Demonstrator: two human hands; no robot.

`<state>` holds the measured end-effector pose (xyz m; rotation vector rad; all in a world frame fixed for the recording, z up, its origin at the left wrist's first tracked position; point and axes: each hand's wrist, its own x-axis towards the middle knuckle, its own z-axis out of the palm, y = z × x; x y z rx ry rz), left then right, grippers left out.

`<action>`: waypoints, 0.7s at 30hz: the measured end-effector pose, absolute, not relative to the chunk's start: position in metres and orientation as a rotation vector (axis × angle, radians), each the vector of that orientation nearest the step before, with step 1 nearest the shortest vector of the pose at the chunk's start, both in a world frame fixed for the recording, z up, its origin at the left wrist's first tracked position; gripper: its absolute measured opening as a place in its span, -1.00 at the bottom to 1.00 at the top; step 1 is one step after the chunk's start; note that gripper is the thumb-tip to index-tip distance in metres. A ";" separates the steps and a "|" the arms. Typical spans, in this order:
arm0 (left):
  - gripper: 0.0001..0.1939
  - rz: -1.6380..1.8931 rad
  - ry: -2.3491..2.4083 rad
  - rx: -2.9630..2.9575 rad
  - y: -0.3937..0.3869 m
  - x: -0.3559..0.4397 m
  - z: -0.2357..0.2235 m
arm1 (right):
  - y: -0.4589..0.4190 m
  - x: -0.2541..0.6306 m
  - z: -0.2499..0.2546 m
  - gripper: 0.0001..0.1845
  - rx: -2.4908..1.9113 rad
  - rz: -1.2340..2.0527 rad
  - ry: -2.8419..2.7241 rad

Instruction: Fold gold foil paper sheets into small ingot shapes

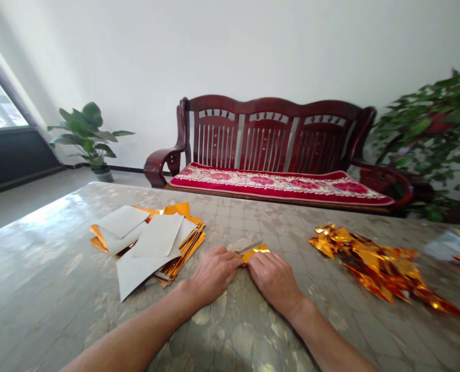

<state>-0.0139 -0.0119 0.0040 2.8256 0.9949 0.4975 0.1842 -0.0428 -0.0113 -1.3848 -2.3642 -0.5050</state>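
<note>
A sheet of gold foil paper (257, 250) lies on the table between my hands, partly hidden under the fingers, with a strip of its pale side showing. My left hand (217, 271) is closed on its left end. On its right end, my right hand (272, 279) presses with the fingers together. To the left is a loose pile of gold foil paper (185, 243), several sheets with the white back (158, 235) up. At the right lies a heap of folded gold foil pieces (373, 258), pointed in shape.
The table (70, 320) has a patterned, glossy cover. Near its right edge lies a clear plastic bag (450, 244). Beyond stand a dark red wooden bench (266, 142) with a floral cushion (280, 183), a potted plant (92, 137) and a leafy plant (434, 134).
</note>
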 end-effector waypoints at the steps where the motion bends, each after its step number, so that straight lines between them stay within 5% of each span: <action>1: -0.79 0.500 1.014 2.841 -0.011 -0.013 0.003 | -0.042 0.184 -0.012 -0.79 -1.403 -0.493 -2.340; 10: -0.73 0.554 1.230 2.866 -0.007 0.001 -0.011 | -0.046 0.179 -0.001 -0.95 -1.467 -0.189 -2.268; 21: -0.73 0.652 1.264 2.550 -0.007 -0.012 -0.008 | -0.036 0.178 -0.002 -0.84 -1.559 -0.067 -2.178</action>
